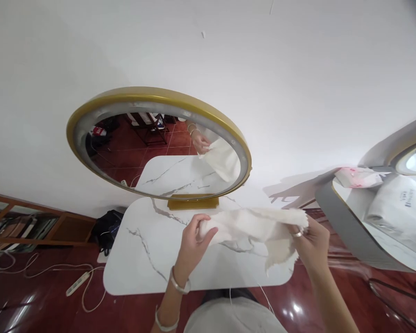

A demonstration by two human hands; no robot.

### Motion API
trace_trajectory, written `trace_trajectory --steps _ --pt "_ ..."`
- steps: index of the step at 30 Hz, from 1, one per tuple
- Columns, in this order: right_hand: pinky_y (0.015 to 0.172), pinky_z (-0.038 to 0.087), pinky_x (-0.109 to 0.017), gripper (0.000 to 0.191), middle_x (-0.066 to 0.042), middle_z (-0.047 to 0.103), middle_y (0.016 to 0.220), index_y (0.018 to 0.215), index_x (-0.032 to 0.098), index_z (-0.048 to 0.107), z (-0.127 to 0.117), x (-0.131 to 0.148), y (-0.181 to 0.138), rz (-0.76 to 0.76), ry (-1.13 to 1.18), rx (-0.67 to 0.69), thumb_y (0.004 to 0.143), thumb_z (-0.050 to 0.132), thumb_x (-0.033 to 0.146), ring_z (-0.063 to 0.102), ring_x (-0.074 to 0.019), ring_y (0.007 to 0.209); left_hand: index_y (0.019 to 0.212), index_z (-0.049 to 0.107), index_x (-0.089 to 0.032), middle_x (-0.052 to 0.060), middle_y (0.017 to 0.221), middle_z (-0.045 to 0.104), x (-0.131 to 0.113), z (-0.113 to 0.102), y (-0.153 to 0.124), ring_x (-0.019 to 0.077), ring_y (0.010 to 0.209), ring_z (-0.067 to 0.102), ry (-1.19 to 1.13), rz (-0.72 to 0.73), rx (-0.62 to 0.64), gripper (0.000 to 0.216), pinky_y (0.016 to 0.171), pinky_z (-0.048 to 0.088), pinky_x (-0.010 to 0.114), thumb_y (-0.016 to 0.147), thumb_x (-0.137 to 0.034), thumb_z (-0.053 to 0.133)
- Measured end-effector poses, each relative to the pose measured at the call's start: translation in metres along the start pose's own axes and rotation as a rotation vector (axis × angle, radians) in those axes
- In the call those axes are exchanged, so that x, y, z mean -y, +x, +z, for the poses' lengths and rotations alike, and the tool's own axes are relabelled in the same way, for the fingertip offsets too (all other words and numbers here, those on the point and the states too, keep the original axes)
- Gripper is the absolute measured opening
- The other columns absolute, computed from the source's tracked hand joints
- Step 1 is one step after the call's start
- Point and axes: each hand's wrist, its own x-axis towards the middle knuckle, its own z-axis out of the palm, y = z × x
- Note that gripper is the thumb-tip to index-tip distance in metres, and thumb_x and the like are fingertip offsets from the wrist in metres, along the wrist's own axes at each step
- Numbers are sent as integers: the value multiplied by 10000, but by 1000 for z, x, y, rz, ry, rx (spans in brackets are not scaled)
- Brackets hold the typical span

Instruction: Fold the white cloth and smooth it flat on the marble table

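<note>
A white cloth (249,224) with zigzag-cut edges stretches between my two hands above the marbled white table. My left hand (196,243) is closed around its bunched left end, thumb toward me. At the right end, my right hand (308,240) grips the cloth, and some of its fingers are hidden behind the fabric. A loose flap hangs below that hand. Behind the cloth stands an oval mirror (159,152) with a gold frame, and a hand and the cloth show in its reflection.
The table (131,263) has rounded corners. To the right, a second table (346,203) carries a pink-and-white packet (357,177) and a printed white bag (398,206). A power strip (78,283) and cables lie on the red floor beside a black bag (107,229) and a wooden shelf (69,229).
</note>
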Motion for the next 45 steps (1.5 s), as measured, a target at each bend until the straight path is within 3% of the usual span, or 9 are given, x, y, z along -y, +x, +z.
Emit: trace_trajectory --steps 2,6,10,17,25,30,34,37,45 --pt "471 410 -208 161 15 606 666 872 206 664 -4 14 -5 2 -44 -30 771 643 330 556 -137 554 1099 567 -247 21 914 654 -12 -17 -6 144 773 615 -5 -24 17 305 654 481 234 821 -353 638" --pt "555 484 -241 432 -73 630 1076 1230 236 484 4 28 -23 -53 6 -5 826 613 321 621 -150 696 981 606 -239 13 901 641 -24 -38 -20 118 683 555 65 68 87 143 600 441 228 903 -326 523" --pt "552 468 -223 219 -61 644 1021 1093 236 563 12 26 -39 -161 -184 192 882 514 273 562 -102 580 941 568 -227 11 924 610 -24 -51 -35 108 649 502 126 83 183 153 558 408 224 940 -274 422" --pt "627 486 -208 430 -29 633 1051 1132 248 482 18 27 -51 -238 -338 484 747 408 74 594 -104 661 929 541 -235 21 958 600 -20 -69 -55 147 781 557 239 192 313 212 687 460 262 913 -147 349" --pt "554 451 -177 390 -64 593 1202 986 222 514 24 26 -80 -402 -447 456 717 324 14 537 -59 540 915 515 -240 -9 965 593 -13 -77 -59 136 779 569 284 236 354 216 745 460 268 862 -85 374" --pt "596 467 -186 357 -45 690 939 875 202 604 14 4 -85 -236 -392 361 629 384 65 616 -118 651 900 500 -236 -14 931 594 -11 -79 -56 144 774 565 338 247 384 173 760 456 284 872 -106 389" --pt "584 461 -189 220 -16 684 737 832 183 671 0 -5 -81 -12 -288 393 782 462 229 613 -141 647 874 499 -230 -17 911 600 -6 -73 -56 148 787 570 363 223 421 95 752 451 278 901 -169 432" --pt "522 428 -197 402 -4 623 602 720 164 670 -8 -7 -75 73 -284 436 878 439 453 555 -134 553 861 517 -228 -11 893 610 3 -65 -55 162 797 574 407 207 428 96 742 448 286 921 -292 477" --pt "642 502 -270 470 -59 721 776 817 172 717 -26 -22 -54 157 -167 428 838 466 568 654 -218 722 746 600 -216 -11 764 661 39 -64 -51 174 734 596 480 106 436 230 766 448 319 872 -404 558"
